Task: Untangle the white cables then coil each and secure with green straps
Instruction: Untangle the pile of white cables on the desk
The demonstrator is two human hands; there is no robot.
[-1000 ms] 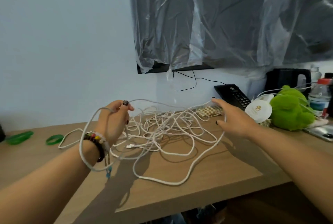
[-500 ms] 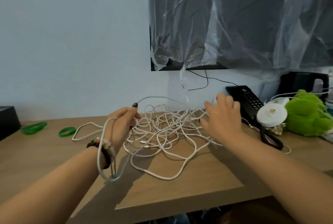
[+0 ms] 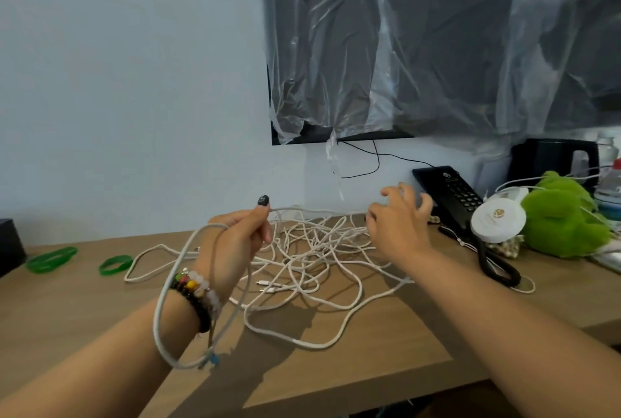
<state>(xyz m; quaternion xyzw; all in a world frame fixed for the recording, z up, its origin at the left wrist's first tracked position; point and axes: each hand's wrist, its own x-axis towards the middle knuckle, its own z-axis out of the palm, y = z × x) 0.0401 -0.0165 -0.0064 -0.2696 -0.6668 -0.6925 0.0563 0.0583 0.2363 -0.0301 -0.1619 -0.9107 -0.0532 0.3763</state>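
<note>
A tangle of white cables (image 3: 312, 249) lies spread over the middle of the wooden desk (image 3: 386, 343). My left hand (image 3: 235, 243) is raised above its left side and grips one white cable, whose loop (image 3: 161, 310) hangs round my wrist. From that hand the cable runs taut to the right, toward my right hand (image 3: 400, 222). My right hand hovers over the tangle's far right with its fingers curled; the strand reaches its fingertips, but the blur hides whether they pinch it. Two green straps (image 3: 50, 259) (image 3: 116, 264) lie on the desk at the left.
A black telephone (image 3: 450, 192) with its coiled cord stands at the back right, beside a white round lid (image 3: 497, 221) and a green plush toy (image 3: 557, 219). A black kettle (image 3: 554, 159) stands behind them. A plastic-covered screen (image 3: 437, 41) hangs on the wall. A black box (image 3: 10, 246) sits far left.
My right hand has moved left from beside the telephone to the tangle's far right and curled its fingers. My left hand keeps its hold on the cable, with the loop still round the wrist.
</note>
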